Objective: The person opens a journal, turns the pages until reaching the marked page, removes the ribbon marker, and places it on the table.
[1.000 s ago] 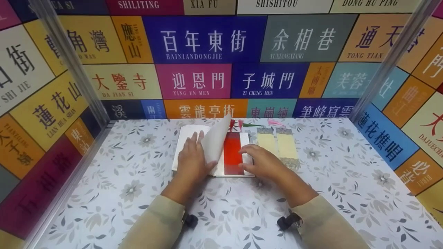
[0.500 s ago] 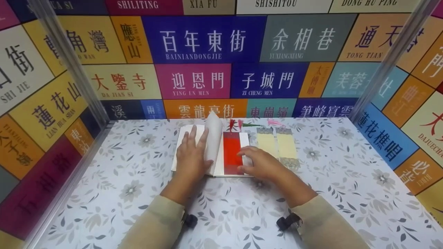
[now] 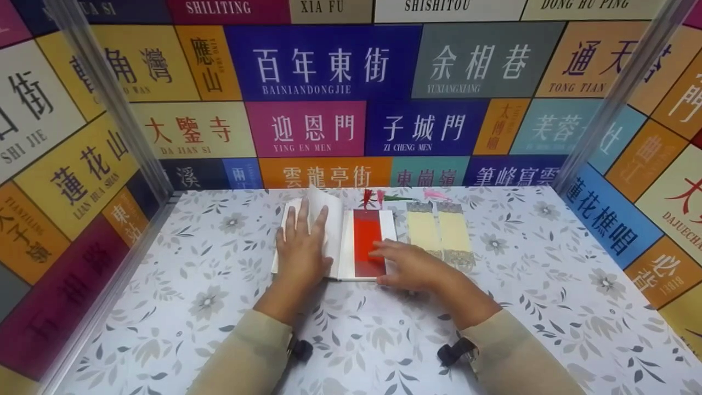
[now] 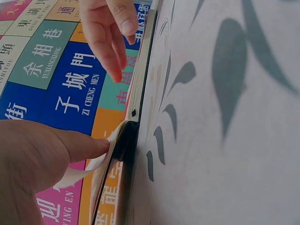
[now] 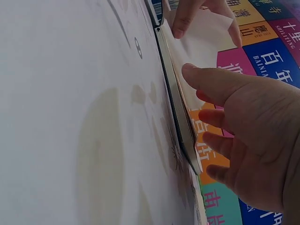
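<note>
Head view: book (image 3: 347, 244) is pressed by spread left hand (image 3: 300, 249); nothing is gripped by relaxed right hand (image 3: 414, 267) over red bookmark (image 3: 366, 231), judged light, slick, best pinched by an edge

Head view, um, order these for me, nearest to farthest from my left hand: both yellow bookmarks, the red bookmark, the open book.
From your left hand:
1. Open book: directly beneath it.
2. Red bookmark: on the book's right half.
3. Left yellow bookmark: right of the book.
4. Right yellow bookmark: farther right.
</note>
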Demonstrator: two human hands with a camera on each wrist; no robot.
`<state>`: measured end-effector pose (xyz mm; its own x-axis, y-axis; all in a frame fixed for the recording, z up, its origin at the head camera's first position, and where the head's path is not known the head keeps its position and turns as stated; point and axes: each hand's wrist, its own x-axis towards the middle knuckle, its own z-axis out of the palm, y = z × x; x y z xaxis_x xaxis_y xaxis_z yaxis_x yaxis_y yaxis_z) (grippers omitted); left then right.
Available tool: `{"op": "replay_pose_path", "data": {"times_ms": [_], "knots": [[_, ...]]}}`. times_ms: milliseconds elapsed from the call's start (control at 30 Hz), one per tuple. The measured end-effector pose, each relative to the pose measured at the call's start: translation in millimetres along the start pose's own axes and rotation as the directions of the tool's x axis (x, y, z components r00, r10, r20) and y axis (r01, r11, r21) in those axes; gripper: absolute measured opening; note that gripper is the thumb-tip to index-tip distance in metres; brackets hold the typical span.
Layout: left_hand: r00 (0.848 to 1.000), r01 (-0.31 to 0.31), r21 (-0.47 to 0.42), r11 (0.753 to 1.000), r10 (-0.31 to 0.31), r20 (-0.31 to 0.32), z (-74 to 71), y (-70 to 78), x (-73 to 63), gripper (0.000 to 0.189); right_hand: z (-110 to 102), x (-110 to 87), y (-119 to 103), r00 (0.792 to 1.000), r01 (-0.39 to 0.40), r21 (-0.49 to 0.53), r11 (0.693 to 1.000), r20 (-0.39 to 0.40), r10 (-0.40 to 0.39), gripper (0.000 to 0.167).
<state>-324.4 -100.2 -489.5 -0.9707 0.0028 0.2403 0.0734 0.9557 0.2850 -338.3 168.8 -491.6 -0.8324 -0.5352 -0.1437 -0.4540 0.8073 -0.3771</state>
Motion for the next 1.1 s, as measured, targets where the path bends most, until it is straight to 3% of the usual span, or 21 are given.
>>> {"op": "replay_pose_path", "data": {"times_ms": [200,600,833,1100], "knots": [[1.0,0.016,0.029,0.999,-0.016,-0.007,0.8,-0.1,0.4,0.12,-1,-2.1,-1,0.997,-0.017,-0.031,0.999,0.074,0.019,0.064],[0.999,0.032,0.031,0.999,-0.031,-0.029,0.6,0.3,-0.3,0.135,-9,-5.3,6,0.999,-0.03,0.018,0.999,0.033,0.03,0.043],[0.997,0.063,0.032,0.997,-0.062,-0.046,-0.4,0.7,-0.6,0.141,-11,-5.3,8,1.0,0.025,-0.016,1.0,-0.002,-0.025,0.04],[0.996,0.083,0.04,0.996,-0.082,-0.029,-1.3,1.7,-1.2,0.141,-16,-7.9,8,0.998,-0.047,-0.009,0.999,0.034,0.048,0.04]]}}
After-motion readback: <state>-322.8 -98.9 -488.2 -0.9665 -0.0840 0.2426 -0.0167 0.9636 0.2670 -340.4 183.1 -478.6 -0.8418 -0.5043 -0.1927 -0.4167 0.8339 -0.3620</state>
